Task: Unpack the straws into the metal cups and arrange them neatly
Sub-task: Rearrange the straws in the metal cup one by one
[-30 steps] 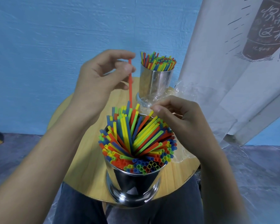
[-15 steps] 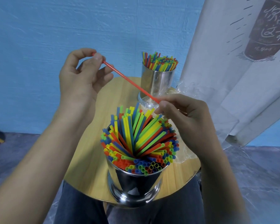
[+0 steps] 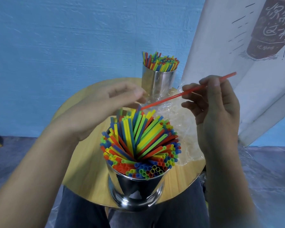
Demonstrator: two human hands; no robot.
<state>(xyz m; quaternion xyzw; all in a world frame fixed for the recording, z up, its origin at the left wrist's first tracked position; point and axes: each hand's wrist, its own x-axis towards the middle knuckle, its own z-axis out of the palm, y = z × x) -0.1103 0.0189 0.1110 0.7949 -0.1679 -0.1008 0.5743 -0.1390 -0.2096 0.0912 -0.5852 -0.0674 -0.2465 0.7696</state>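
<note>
Red plastic straw (image 3: 164,99) pinched in our right hand (image 3: 219,112); our left hand (image 3: 102,112) relaxed, holding nothing, above near shiny metal cup (image 3: 135,190).

views: one, head | position: worn on the person's head, above the round wooden tabletop (image 3: 89,162) | facing: forward and down, blue wall (image 3: 72,46) behind | range: close, nearer metal cup (image 3: 135,191) low centre, left hand (image 3: 104,112) and right hand (image 3: 217,112) mid-frame
</note>
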